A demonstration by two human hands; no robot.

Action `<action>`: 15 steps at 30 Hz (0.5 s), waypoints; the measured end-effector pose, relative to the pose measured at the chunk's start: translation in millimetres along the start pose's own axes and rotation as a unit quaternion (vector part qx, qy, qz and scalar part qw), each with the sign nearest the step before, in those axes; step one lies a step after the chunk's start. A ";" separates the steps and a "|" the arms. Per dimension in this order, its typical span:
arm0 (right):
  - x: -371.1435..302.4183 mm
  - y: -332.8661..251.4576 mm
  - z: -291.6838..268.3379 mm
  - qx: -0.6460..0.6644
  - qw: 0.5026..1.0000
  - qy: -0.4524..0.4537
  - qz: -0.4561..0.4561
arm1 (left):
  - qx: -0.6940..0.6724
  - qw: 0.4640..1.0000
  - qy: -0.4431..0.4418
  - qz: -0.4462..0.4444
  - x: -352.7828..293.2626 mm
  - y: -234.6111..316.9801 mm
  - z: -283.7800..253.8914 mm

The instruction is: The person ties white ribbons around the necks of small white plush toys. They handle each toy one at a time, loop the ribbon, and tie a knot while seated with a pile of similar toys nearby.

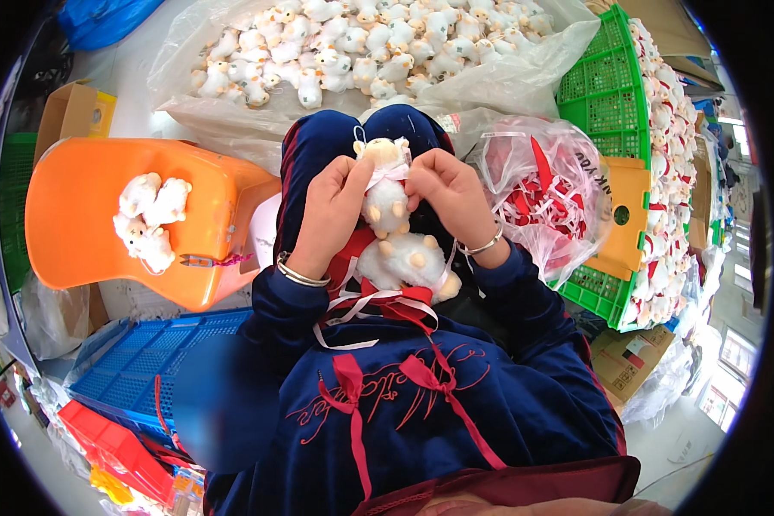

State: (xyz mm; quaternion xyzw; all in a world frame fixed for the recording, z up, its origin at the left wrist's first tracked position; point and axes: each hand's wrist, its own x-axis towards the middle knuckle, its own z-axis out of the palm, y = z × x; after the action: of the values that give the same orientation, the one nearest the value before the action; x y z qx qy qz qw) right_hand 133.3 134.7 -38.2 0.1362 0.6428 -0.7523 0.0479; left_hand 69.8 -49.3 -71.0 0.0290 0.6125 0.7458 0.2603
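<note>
Above my lap a small white plush toy [385, 203] with a cream head and a hanging loop is held between my two hands. A pale pink ribbon [389, 173] goes round its neck. My left hand [334, 205] pinches the ribbon at the toy's left side. At the other side, the closed fingers of my right hand [445, 191] grip the ribbon near the neck. A second plush toy [411, 261] lies on my lap just below, beside loose red and white ribbons [378, 303].
Many plush toys [353, 52] lie on plastic sheeting ahead. On an orange chair [69, 215] at left are several toys [150, 219] and small snips [199, 261]. A plastic bag of ribbons [546, 202] stands right, by a green crate [606, 103]. A blue crate [142, 357] sits lower left.
</note>
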 end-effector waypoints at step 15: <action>2.0 1.6 -20.8 -0.421 0.828 -0.088 -0.360 | -0.012 1.000 -0.006 -0.027 2.1 -3.2 1.8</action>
State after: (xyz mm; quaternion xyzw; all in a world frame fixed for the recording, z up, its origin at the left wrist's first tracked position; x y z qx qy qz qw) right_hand 134.7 155.1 -43.1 -0.2049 0.8939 -0.3810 -0.1177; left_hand 69.8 -46.5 -74.1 0.0141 0.6024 0.7458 0.2840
